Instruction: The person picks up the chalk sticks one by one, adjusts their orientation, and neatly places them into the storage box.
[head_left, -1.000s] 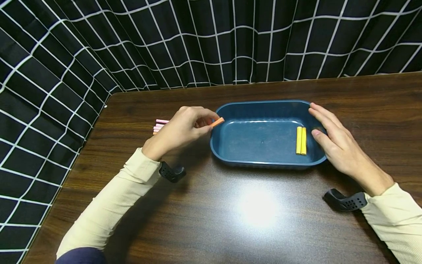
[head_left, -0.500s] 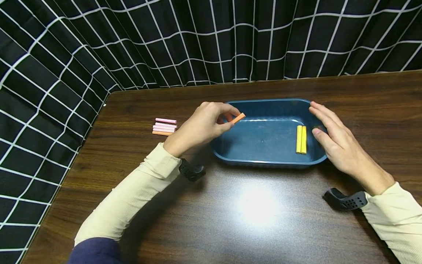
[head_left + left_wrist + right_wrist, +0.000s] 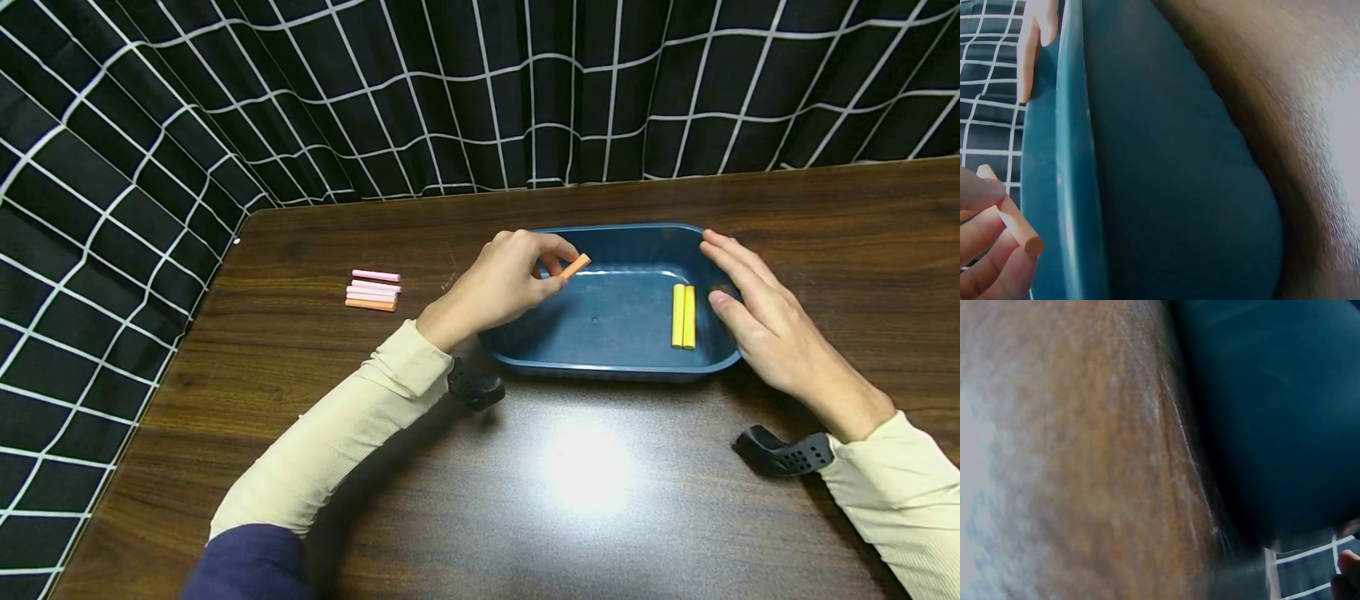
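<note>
The left hand (image 3: pixel 504 279) pinches an orange stick (image 3: pixel 576 266) between thumb and fingers, above the left part of a blue tray (image 3: pixel 592 369). In the left wrist view the same orange stick (image 3: pixel 1019 225) shows between the fingertips of the left hand (image 3: pixel 988 240). Inside the tray, toward its right end, two yellow sticks (image 3: pixel 683 317) lie side by side. The right hand (image 3: pixel 772 329) rests on the tray's right rim with its fingers extended. Only a bit of the right hand (image 3: pixel 1349 575) shows at the lower right corner of the right wrist view.
On the brown table (image 3: pixel 300 367), left of the tray, lie several pink sticks (image 3: pixel 375 287) with one orange stick (image 3: pixel 371 305) in front of them. A black curtain with a white grid (image 3: pixel 450 92) stands along the back and left side.
The left hand has moved right with the orange stick, from the tray's left rim to over its inside. The sticks on the table have come into full view. The right hand stays on the rim.
</note>
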Demonstrator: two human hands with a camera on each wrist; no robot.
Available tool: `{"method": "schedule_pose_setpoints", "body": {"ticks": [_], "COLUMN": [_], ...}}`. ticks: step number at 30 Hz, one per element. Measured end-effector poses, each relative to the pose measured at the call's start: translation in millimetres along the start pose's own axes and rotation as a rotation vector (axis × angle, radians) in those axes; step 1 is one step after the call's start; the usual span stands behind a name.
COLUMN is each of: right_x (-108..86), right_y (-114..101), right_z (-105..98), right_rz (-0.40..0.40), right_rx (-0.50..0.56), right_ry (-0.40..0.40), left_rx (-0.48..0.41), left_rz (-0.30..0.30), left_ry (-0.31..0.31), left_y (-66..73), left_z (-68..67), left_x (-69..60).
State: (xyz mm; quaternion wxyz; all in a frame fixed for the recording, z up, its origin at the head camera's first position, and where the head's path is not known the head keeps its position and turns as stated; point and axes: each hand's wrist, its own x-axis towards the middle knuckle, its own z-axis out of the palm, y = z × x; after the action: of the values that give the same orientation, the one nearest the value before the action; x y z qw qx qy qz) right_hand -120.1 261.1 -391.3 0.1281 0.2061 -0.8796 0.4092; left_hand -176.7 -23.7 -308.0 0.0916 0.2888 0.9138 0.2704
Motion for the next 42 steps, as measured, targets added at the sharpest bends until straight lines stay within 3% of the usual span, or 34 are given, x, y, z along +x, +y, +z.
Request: {"method": "schedule_pose_setpoints", "body": {"ticks": [9,21,30,42], "right_x": [-2.4,-1.4,-1.4,-1.7], "right_y": [0.7,-0.6,-0.1,-0.3], "right_z": [-1.1,-0.6,-0.7,-0.9], "right_rz": [0.021,0.028,0.019,0.037], "right_rx": [-0.009,0.004,-0.004,0.005], "right_ry": [0.000,-0.009,0.001,-0.005], "left_rx": [-0.093,-0.176,-0.134,-0.159], "left_rz": [-0.042,-0.075,-0.060,-0.081], "left_ry": [-0.052,-0.057,-0.031,-0.030], "left_y": [5.9,12.2,16.2,23.9], "left_z": [9.7,22.0,34.3,48.3], "left_x": [11.9,19.1,27.2,34.8]}}
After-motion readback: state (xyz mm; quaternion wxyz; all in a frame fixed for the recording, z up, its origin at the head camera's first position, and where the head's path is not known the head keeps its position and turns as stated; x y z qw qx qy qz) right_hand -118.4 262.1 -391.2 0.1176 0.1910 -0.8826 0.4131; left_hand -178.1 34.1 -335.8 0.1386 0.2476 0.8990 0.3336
